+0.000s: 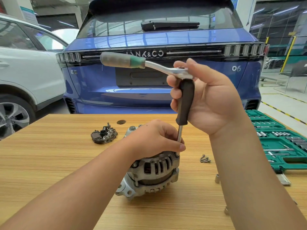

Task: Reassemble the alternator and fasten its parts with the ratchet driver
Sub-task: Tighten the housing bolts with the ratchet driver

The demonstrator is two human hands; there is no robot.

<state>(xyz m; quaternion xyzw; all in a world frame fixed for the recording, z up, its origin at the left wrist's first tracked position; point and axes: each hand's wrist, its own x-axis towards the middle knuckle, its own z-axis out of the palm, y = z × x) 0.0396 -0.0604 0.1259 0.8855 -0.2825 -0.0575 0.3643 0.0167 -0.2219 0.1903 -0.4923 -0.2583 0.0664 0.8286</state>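
Observation:
A grey alternator (152,173) stands on the wooden table (49,155) in front of me. My left hand (156,138) rests on its top and pinches the thin steel shaft of a driver (186,100) near its lower end. The shaft's tip sits on a bolt at the alternator's upper right edge. My right hand (211,98) grips the driver's black handle, held upright. A ratchet (142,63) is fitted on top of that handle, its grey-green grip pointing left.
A black rectifier part (103,134) lies at the left behind the alternator. Several loose screws (205,159) lie to the right. Two sockets (217,178) stand near my right forearm. A green socket case (282,143) lies open at the right. A blue car (159,47) is parked beyond the table.

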